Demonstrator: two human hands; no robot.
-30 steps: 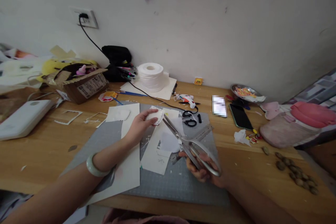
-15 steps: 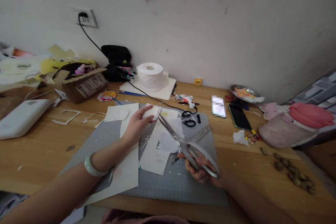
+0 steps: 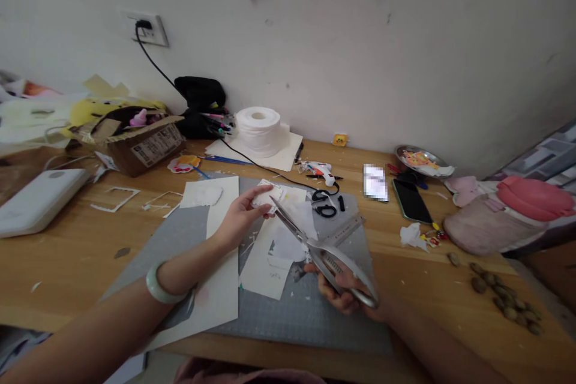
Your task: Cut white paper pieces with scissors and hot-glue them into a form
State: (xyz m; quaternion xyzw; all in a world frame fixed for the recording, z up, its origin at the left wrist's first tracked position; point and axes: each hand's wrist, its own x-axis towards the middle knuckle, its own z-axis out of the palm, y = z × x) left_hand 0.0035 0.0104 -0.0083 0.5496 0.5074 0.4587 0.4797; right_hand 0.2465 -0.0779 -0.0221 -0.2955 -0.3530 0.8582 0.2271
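Note:
My left hand [image 3: 240, 214] pinches a small white paper piece [image 3: 266, 193] with wavy edges between thumb and fingers. Large silver scissors [image 3: 321, 249] are gripped by the handles in my right hand [image 3: 344, 291]. Their tips meet the right side of the paper piece, the blades looking almost closed. Below both hands lies a grey cutting mat [image 3: 288, 327]. A big white sheet [image 3: 222, 270] rests on it under my left forearm, and a narrower card strip [image 3: 267, 276] with pencil marks lies in the middle.
Black scissors [image 3: 324, 211] and a metal ruler [image 3: 344, 231] lie on the mat's right. Behind stand a paper roll [image 3: 258, 132] and a hot glue gun [image 3: 323, 173] with a cord. A phone [image 3: 410, 201] and walnut-like things [image 3: 506, 300] are rightward; a cardboard box [image 3: 139, 144] is left.
The paper piece has turned and shifted slightly right in my left hand, its face now more toward the scissors. The scissor tips now overlap it; my right hand has barely moved.

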